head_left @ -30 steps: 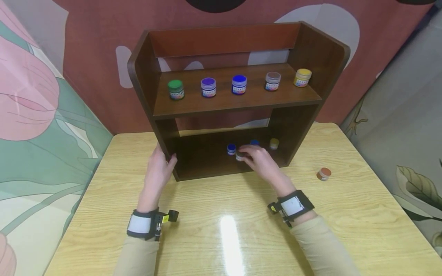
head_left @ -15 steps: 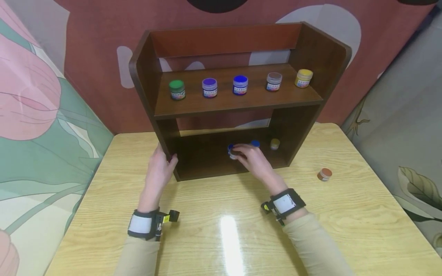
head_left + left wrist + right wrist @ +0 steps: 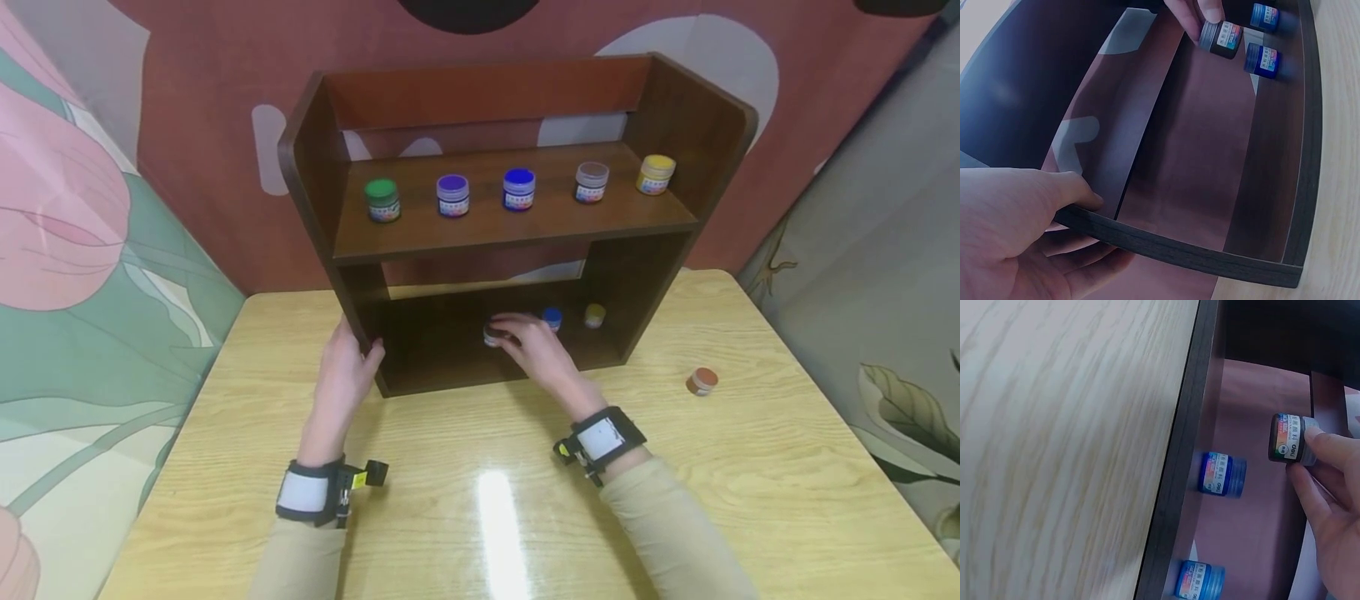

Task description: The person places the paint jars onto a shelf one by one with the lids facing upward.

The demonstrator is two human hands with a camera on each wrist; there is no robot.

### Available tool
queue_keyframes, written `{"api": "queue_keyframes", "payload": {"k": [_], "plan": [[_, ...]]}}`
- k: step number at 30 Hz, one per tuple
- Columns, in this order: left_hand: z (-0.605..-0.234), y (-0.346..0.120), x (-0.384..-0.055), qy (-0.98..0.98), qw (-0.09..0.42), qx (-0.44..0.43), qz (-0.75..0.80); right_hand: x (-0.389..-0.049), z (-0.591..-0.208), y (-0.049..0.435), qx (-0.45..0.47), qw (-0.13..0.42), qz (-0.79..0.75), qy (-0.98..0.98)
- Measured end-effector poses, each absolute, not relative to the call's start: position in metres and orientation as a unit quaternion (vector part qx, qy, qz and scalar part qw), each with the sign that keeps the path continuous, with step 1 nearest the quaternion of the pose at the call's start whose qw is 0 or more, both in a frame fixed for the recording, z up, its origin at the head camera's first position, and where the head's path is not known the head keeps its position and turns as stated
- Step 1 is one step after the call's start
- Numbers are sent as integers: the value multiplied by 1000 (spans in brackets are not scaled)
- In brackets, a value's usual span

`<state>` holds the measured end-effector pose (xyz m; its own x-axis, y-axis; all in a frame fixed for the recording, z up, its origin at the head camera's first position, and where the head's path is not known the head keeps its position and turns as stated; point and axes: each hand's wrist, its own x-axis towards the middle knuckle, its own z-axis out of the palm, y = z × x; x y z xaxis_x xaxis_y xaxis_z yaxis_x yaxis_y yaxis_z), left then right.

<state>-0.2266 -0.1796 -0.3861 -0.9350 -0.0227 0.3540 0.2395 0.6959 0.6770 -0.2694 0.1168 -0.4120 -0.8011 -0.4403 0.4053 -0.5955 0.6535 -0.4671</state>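
Note:
My left hand (image 3: 347,367) grips the left side panel of a dark brown wooden shelf unit (image 3: 517,237), thumb inside and fingers outside. With thumb and fingers my right hand (image 3: 542,350) pinches a small dark paint jar (image 3: 1286,437) by its lid. The jar is raised off the lower board inside the bottom compartment. A dark blue paint jar (image 3: 1221,474) stands on that board near it, hidden behind the right hand in the head view. Further right are a lighter blue jar (image 3: 552,320) and a yellowish jar (image 3: 595,316).
On the upper board stand a green jar (image 3: 383,201), a purple jar (image 3: 453,197), a blue jar (image 3: 519,191), a greyish-brown jar (image 3: 592,183) and a yellow jar (image 3: 656,175). An orange-brown jar (image 3: 702,382) sits on the wooden table (image 3: 420,500), right of the unit.
My right hand has moved left along the lower compartment with the dark jar, passing in front of the dark blue jar. The left hand keeps its grip on the side panel.

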Motion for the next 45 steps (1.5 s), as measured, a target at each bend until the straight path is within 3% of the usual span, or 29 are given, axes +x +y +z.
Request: {"api": "queue_keyframes", "payload": {"k": [45], "plan": [[-387, -180, -227, -906, 174, -58, -381, -293, -431, 63, 277, 100, 297, -908]]}}
